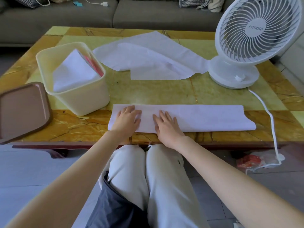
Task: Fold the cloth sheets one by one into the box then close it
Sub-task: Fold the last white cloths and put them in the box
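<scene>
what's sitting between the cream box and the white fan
Head view: loose white cloth sheets lie spread on the table between the box and the fan.

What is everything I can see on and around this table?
Table: one, yellow-amber stone, centre.
Box: one, cream, table's left, open.
Lid: one, brown, left of box.
Folded sheet: one, white, near edge.
Loose sheets: number unclear, white, far side.
Sheet in box: one visible, white.
Fan: one, white, right.
Cord: one, white, fan to floor.
Sofa: one, grey, behind table.
Left hand: one, flat on folded sheet.
Right hand: one, flat beside it.
</scene>
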